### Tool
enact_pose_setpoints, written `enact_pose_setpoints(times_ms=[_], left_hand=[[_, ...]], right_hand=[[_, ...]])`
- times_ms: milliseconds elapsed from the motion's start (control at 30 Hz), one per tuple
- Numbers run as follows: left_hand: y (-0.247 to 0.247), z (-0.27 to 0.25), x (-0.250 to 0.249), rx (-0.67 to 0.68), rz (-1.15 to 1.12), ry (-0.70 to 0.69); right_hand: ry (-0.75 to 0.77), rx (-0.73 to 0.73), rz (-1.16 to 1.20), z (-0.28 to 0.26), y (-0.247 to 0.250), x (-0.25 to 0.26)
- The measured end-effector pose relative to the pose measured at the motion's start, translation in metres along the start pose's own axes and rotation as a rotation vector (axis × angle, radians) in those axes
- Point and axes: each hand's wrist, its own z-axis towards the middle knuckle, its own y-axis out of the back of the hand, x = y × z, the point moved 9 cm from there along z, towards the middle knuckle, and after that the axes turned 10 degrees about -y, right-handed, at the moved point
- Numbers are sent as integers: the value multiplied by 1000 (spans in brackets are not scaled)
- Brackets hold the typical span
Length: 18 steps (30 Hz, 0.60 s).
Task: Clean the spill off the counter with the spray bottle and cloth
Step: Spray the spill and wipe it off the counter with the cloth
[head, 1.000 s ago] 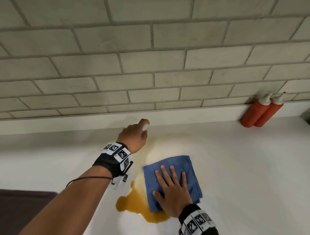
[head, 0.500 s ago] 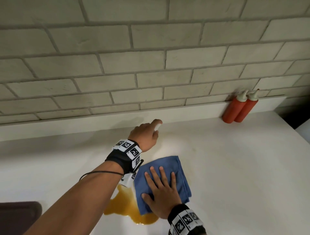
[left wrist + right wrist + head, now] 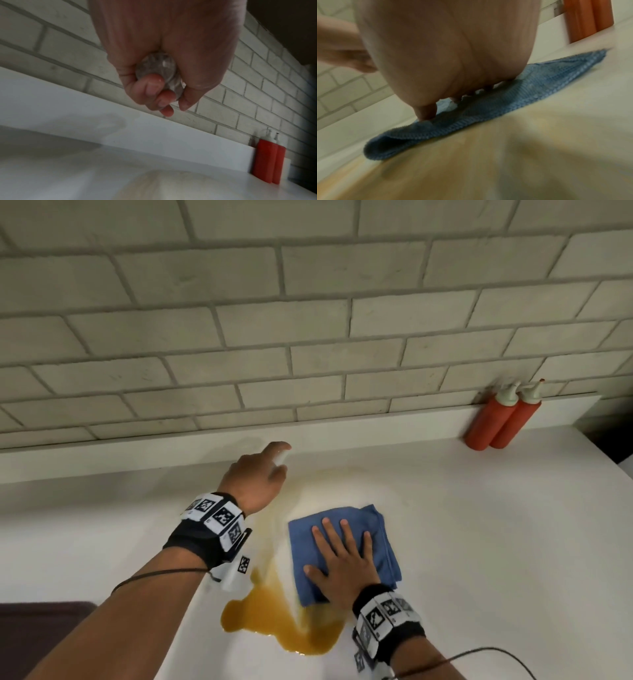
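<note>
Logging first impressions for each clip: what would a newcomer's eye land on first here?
Probably the amber spill pooled on the white counter, near the front edge. The right hand presses flat on a blue cloth at the puddle's far edge, while the left hand grips a small clear spray bottle above it. Two red squeeze bottles lean against the brick wall at back right.

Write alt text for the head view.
A right hand presses a blue cloth flat beside an orange spill on a white counter, while the left hand grips a small spray bottle.
</note>
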Motion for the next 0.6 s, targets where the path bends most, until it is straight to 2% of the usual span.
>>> enact_pose_setpoints(times_ms=[167,300,467,600], left_hand=[[25,-34,48,-110,-88,101],[37,-49,72,-153,-106,149],[44,-59,82,-174,-123,157],[48,-60,83,-189,-128,161]], right_hand=[[-136,71,37,51,28,-21],[-143,67,18,93,44,-7],[-24,99,-50,104,42,48],[160,132,-134,56,7,95]])
